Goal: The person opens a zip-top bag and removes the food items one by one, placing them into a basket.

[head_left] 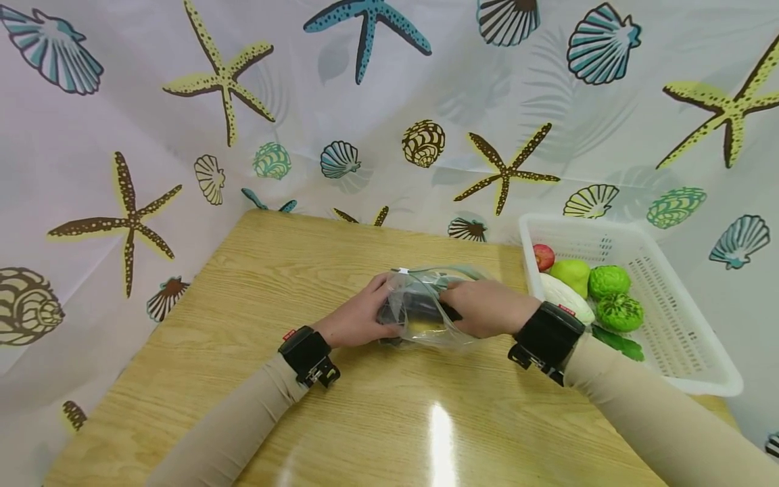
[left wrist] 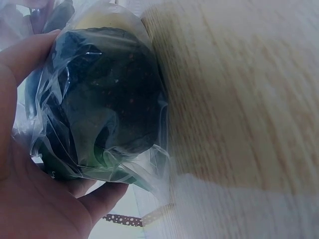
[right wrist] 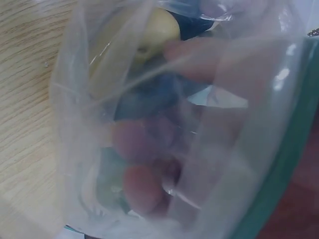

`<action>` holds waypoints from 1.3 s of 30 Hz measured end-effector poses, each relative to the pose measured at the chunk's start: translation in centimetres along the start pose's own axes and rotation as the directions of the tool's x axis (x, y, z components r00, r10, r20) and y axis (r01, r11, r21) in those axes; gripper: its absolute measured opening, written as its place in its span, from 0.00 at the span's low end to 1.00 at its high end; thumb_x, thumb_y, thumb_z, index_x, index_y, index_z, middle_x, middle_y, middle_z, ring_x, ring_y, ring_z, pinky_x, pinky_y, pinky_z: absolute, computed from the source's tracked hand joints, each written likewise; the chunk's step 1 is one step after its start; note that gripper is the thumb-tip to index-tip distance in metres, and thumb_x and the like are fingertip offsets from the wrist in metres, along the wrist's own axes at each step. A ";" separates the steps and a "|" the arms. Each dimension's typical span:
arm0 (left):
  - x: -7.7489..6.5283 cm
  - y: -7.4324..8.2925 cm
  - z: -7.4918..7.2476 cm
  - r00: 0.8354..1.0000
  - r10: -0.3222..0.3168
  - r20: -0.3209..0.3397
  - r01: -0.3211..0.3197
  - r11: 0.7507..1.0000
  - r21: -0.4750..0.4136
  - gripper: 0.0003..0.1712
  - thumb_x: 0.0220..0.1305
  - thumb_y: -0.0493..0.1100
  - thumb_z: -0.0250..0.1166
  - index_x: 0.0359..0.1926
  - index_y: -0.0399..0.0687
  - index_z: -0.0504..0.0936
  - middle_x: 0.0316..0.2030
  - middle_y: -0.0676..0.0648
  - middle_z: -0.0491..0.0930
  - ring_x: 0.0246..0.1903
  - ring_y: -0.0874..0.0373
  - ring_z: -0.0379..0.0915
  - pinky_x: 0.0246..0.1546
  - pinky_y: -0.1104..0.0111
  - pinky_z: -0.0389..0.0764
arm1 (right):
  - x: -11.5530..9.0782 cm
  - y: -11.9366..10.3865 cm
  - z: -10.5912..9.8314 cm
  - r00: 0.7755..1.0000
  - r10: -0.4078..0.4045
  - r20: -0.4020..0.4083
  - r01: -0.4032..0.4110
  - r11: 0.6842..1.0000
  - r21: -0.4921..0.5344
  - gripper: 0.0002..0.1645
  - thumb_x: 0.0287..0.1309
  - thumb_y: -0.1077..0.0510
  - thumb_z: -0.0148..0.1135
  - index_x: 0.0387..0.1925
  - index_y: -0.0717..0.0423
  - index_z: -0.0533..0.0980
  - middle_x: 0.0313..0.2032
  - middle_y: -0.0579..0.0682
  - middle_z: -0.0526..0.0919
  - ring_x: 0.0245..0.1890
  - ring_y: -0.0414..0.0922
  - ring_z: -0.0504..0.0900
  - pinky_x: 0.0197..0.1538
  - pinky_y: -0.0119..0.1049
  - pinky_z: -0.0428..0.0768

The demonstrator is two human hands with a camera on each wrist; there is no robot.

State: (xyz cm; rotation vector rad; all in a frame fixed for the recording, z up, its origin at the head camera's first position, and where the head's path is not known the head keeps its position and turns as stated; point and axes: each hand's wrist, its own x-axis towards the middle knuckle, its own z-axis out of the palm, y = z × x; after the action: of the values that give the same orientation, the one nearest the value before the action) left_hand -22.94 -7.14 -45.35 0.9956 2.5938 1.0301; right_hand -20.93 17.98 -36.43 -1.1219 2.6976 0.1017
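A clear zip bag (head_left: 420,325) with a green strip along its mouth and a white slider lies on the table. Inside it are a dark, speckled, rounded thing (left wrist: 114,89), a yellow thing (right wrist: 159,35) and something green. My left hand (head_left: 368,314) grips the bag's left end, thumb and fingers around the dark rounded thing through the plastic. My right hand (head_left: 487,308) reaches in at the bag's mouth. Through the hazy plastic its curled fingers (right wrist: 142,189) hold a dark smooth thing (right wrist: 149,97), whose kind is unclear.
A white plastic basket (head_left: 688,304) stands on the right of the wooden table (head_left: 243,291). It holds a red fruit (head_left: 544,257), a yellow-green fruit (head_left: 572,276), a whitish long vegetable (head_left: 566,297) and several green pieces. A patterned curtain (head_left: 389,108) hangs behind.
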 end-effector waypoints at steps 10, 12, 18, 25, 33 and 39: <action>0.1 -0.1 0.0 1.000 0.020 -0.011 -0.020 1.000 0.009 0.50 0.54 0.59 0.68 0.73 0.62 0.51 0.69 0.55 0.46 0.57 0.60 0.55 0.55 0.58 0.70 | -0.3 -0.2 -0.1 1.000 0.017 -0.010 -0.016 0.999 0.051 0.07 0.56 0.57 0.61 0.36 0.52 0.74 0.25 0.43 0.74 0.25 0.41 0.71 0.28 0.39 0.75; 0.1 -0.2 0.0 1.000 0.022 -0.016 -0.022 1.000 0.016 0.50 0.54 0.59 0.68 0.73 0.63 0.50 0.68 0.56 0.46 0.57 0.61 0.55 0.55 0.58 0.70 | -0.4 -0.3 -0.2 1.000 0.016 -0.001 -0.016 0.999 0.049 0.09 0.56 0.57 0.62 0.38 0.53 0.73 0.25 0.43 0.74 0.25 0.41 0.72 0.29 0.41 0.77; 0.1 -0.4 0.0 0.999 0.028 -0.019 -0.027 1.000 0.011 0.49 0.54 0.60 0.68 0.72 0.60 0.52 0.68 0.56 0.47 0.57 0.62 0.55 0.56 0.59 0.69 | -0.5 -0.6 -0.1 0.999 0.000 -0.054 0.001 1.000 0.025 0.07 0.56 0.58 0.59 0.37 0.51 0.72 0.24 0.43 0.74 0.23 0.40 0.72 0.26 0.40 0.75; 0.1 -0.4 -0.1 1.000 0.004 -0.008 -0.004 1.000 0.016 0.53 0.54 0.61 0.68 0.73 0.58 0.49 0.70 0.54 0.44 0.58 0.59 0.54 0.56 0.58 0.69 | -0.9 -1.1 -0.6 0.985 -0.021 -0.170 0.032 0.997 0.063 0.07 0.61 0.56 0.57 0.41 0.50 0.76 0.27 0.42 0.76 0.25 0.39 0.71 0.27 0.38 0.74; -0.1 -0.4 0.0 1.000 -0.001 0.009 0.001 1.000 0.010 0.54 0.54 0.62 0.67 0.74 0.51 0.49 0.71 0.53 0.42 0.57 0.59 0.57 0.55 0.60 0.70 | -2.3 -1.4 -1.5 0.969 -0.016 -0.248 0.041 0.994 0.098 0.16 0.60 0.55 0.57 0.47 0.56 0.78 0.35 0.46 0.81 0.27 0.39 0.72 0.29 0.38 0.76; -0.2 -0.4 0.1 1.000 0.017 0.004 -0.017 1.000 0.003 0.54 0.55 0.60 0.67 0.74 0.51 0.49 0.71 0.54 0.40 0.56 0.58 0.58 0.53 0.60 0.72 | -3.9 -1.5 -2.5 0.964 0.010 -0.266 0.030 0.989 0.145 0.16 0.63 0.55 0.55 0.50 0.54 0.78 0.37 0.46 0.79 0.27 0.38 0.71 0.30 0.37 0.73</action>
State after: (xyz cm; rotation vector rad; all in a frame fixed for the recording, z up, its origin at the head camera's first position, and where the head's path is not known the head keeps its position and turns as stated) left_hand -22.92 -7.44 -45.71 1.0208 2.5892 1.0273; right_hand -17.63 19.28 -33.12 -1.1785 2.8720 -0.2658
